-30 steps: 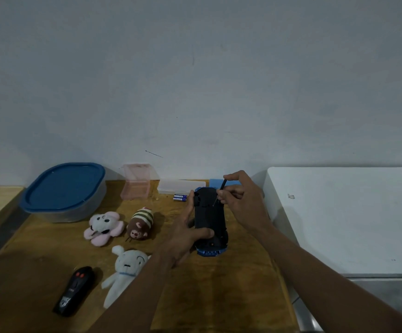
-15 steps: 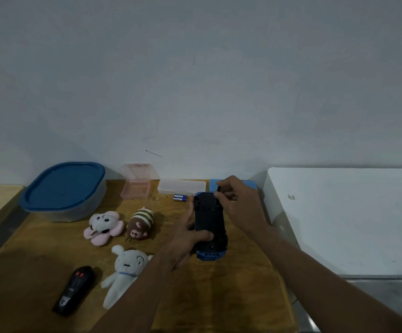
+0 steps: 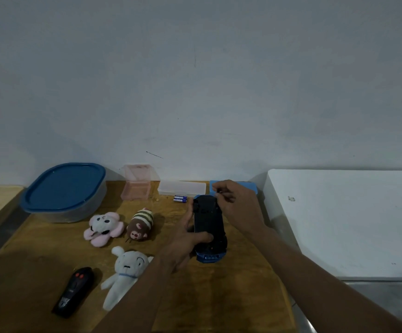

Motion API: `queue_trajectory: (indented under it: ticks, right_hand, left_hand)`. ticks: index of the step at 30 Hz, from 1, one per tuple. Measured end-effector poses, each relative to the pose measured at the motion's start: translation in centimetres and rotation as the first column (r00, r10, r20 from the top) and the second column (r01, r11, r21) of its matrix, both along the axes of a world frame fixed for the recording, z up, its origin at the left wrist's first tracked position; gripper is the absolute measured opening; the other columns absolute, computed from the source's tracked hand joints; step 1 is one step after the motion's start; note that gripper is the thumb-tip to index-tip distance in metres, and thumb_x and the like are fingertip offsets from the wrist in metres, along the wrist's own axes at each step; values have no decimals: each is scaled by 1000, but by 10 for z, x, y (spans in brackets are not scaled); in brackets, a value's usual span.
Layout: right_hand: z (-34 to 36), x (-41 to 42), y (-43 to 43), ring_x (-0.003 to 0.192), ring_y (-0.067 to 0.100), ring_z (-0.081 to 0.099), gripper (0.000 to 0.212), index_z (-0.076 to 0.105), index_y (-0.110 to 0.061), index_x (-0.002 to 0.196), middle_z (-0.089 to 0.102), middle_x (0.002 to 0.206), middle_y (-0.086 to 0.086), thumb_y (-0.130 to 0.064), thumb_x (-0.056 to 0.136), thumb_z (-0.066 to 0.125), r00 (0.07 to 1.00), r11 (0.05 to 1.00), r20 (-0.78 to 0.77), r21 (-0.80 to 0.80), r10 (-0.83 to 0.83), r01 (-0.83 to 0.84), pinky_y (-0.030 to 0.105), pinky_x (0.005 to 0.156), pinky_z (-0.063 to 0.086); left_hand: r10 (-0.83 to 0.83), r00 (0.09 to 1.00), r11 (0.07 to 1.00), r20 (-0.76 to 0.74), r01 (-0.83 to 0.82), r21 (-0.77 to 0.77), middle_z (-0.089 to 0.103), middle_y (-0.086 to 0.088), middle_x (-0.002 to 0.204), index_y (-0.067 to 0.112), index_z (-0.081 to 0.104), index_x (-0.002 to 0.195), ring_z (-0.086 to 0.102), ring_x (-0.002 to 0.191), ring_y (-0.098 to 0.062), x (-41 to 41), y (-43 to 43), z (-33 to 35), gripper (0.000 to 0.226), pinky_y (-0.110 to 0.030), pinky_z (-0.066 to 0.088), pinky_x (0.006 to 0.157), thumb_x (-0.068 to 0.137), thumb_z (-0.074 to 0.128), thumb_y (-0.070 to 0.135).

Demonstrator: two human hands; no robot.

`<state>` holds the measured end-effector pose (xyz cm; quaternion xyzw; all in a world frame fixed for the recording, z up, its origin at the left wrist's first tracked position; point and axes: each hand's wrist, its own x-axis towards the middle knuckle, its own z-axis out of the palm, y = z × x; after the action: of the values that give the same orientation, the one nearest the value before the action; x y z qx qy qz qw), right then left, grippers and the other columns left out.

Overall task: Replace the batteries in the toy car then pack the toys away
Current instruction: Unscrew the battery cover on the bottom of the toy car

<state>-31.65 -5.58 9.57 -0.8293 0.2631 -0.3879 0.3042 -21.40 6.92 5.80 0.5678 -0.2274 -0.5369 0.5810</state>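
Observation:
The toy car [image 3: 208,219] lies upside down on the wooden table [image 3: 219,296], its black underside up and its blue body showing at the near end. My left hand [image 3: 185,239] grips its left side, thumb across the underside. My right hand [image 3: 238,207] is at the car's far end with fingertips pinched together; whatever they pinch is hidden. Two blue batteries [image 3: 180,199] lie just left of the car's far end. A black remote [image 3: 74,290], a white plush [image 3: 125,270], a pink plush [image 3: 102,227] and a brown striped plush [image 3: 141,224] lie to the left.
A clear container with a blue lid [image 3: 65,191] stands at the back left. Along the wall sit an open pink box [image 3: 136,188], a clear flat case [image 3: 183,187] and a blue box [image 3: 248,186]. A white surface [image 3: 351,219] adjoins the table on the right.
My right hand held a thin dark tool upright over the car's far end; it has lowered and the tool no longer shows. My left hand and the car stayed put.

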Motion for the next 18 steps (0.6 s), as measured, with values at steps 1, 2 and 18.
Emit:
queue_trajectory:
  ticks: [1,2,18]
  right_hand:
    - [0,0,1,86,5,64,24,68,-13,109,71,99,-2,-8,86,66,1000,1000,-13,8,4,-4,5,76,49]
    - [1,0,2,86,3,63,26,67,-14,112,71,99,-3,-10,86,67,1000,1000,-17,20,4,-3,1,75,47]
    - [4,-2,12,73,3,59,16,60,-14,97,63,82,-6,-8,85,67,999,993,27,113,-37,34,2,62,46]
  left_hand:
    - [2,1000,1000,-1,-2,0,63,-16,124,48,14,149,62,110,-37,0,0,0,108,-47,55,84,79,62,-19]
    - [2,1000,1000,2,-2,-2,63,-16,124,48,14,149,61,110,-37,0,0,0,108,-47,54,85,79,62,-19]
    - [7,1000,1000,-1,-7,-2,62,-16,126,47,15,150,60,112,-39,-3,2,-3,109,-44,54,79,78,62,-20]
